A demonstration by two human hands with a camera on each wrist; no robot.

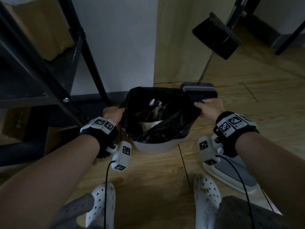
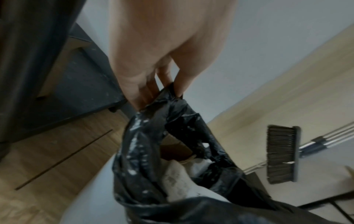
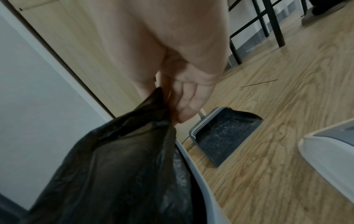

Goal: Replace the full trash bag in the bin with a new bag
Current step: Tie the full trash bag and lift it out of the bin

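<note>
Two hands hold the black trash bag (image 1: pixel 158 113) by opposite edges of its mouth, with the bin (image 1: pixel 153 145) as the fixed mark on the wooden floor (image 1: pixel 148 179). Left of the bin, a dark metal shelf frame (image 1: pixel 49 71) slants down to the floor and stands close — little room on that side. The left hand (image 1: pixel 113 114) sits at the bin's left rim, fingers (image 2: pixel 141 91) curled and pinching a gathered fold of the bag's edge. The bag stands in the bin, its mouth pulled wide, its upper part raised above the white rim; paper and brown scraps (image 1: pixel 148 116) show inside. Behind the bin is a pale wall (image 1: pixel 115 47) and a wooden panel (image 1: pixel 178 47). Just behind the bin's right side a dustpan (image 1: pixel 198 90) rests on the floor, near the bag's far edge. The right hand (image 1: pixel 210 108) is at the bin's right rim, fingers (image 3: pixel 191 97) clenched on the bag's bunched edge. Right of the bin, near it, lies a white-and-grey lid (image 1: pixel 234 172); floor between them is bare — and so is the floor in front, up to two white shoes (image 1: pixel 206 195).
</note>
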